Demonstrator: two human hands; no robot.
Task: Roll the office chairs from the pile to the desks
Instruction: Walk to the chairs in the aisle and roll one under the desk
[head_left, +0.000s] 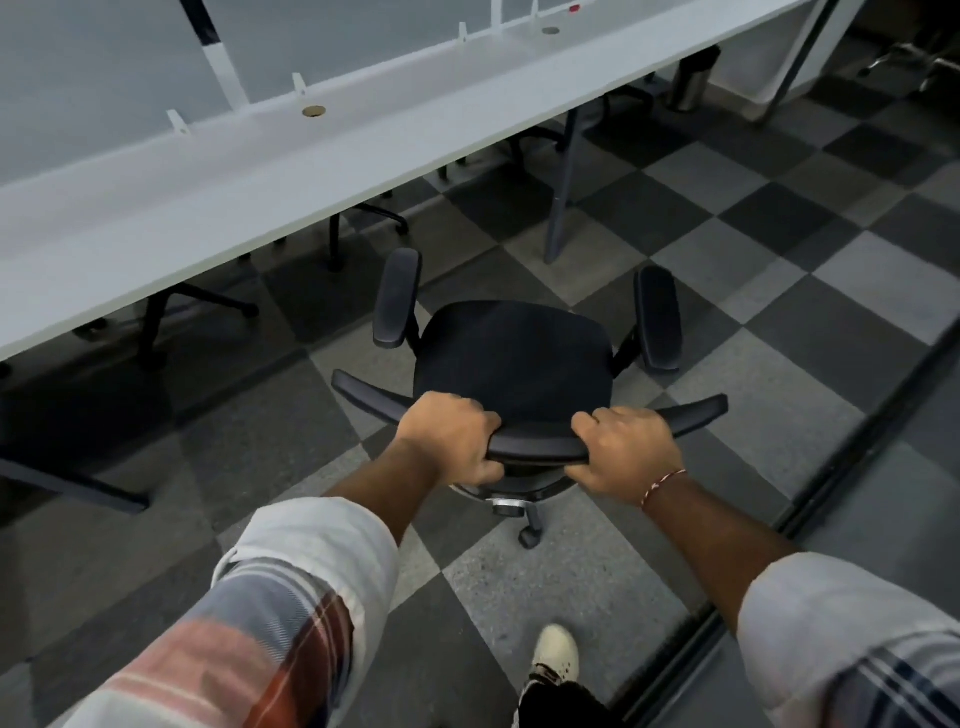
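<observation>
A black office chair (514, 358) with two armrests stands on the checkered carpet in front of me, its seat facing away from me. My left hand (449, 439) grips the top edge of its backrest on the left. On the right part of the same edge, my right hand (626, 449) grips too. A long white desk (260, 192) runs from the left edge to the upper right, just beyond and left of the chair. One chair caster (530, 535) shows below the backrest.
Several other black chairs (171, 312) are tucked under the desk. A grey desk leg (563, 197) stands just past the chair. A metal bin (693, 78) sits at the far end. A dark floor track (810, 499) runs along the right. My shoe (556, 652) is below.
</observation>
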